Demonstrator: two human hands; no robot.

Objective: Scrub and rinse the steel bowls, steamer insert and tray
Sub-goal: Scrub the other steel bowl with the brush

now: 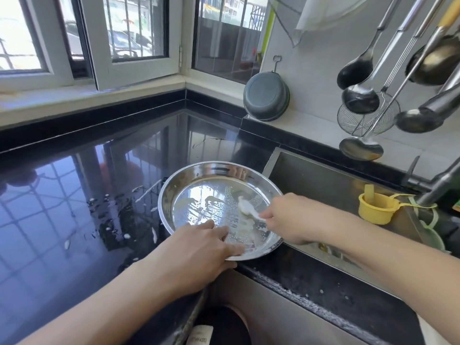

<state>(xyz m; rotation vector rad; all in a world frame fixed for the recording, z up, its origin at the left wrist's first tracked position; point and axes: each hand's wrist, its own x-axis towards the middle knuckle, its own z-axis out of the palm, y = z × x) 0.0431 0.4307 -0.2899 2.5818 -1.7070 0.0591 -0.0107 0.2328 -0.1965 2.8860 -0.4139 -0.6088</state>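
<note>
While the left hand (199, 245) pinned the near rim, the right hand (286, 217) scrubbed the steel tray (199, 175).

Tray sat on the wet black bench (74, 195), hanging slightly over the sink (323, 180) edge. Left fingers lay spread over the rim, thumb tucked underneath; right fingers were pinched on a small white scrubber (245, 205), suds streaked across the base. I'd say keep that rim clamped, work in circles out to the wall, and don't let it slide off the edge.
</note>
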